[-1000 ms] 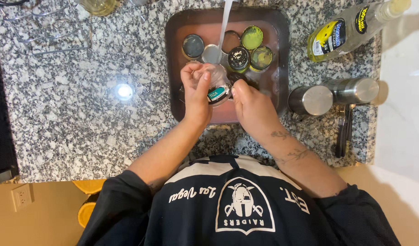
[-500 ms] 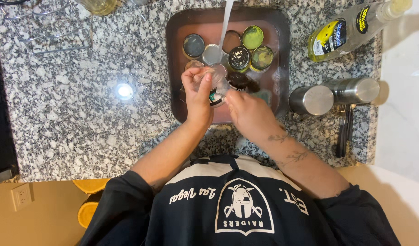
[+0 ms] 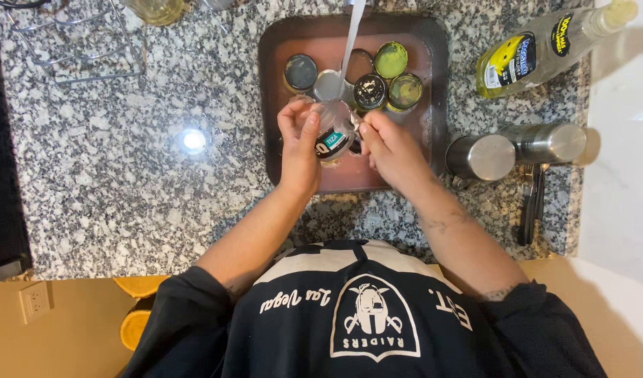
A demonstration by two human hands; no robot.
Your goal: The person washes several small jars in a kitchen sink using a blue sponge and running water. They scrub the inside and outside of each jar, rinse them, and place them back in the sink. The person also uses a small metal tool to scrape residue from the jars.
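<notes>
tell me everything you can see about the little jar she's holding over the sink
The jar is small, round and looks like clear glass, with a dark label band carrying a teal patch. It is tilted, held above the reddish-brown sink just below the thin stream of tap water. The left hand grips its left side, thumb and fingers curled round it; the right hand touches its right edge with fingertips. Whether it has a lid on cannot be told.

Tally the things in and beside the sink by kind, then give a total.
Round lids lying in the sink: 6
Clear jar held in both hands: 1
Steel canisters: 2
Dish soap bottle: 1
Total: 10
</notes>
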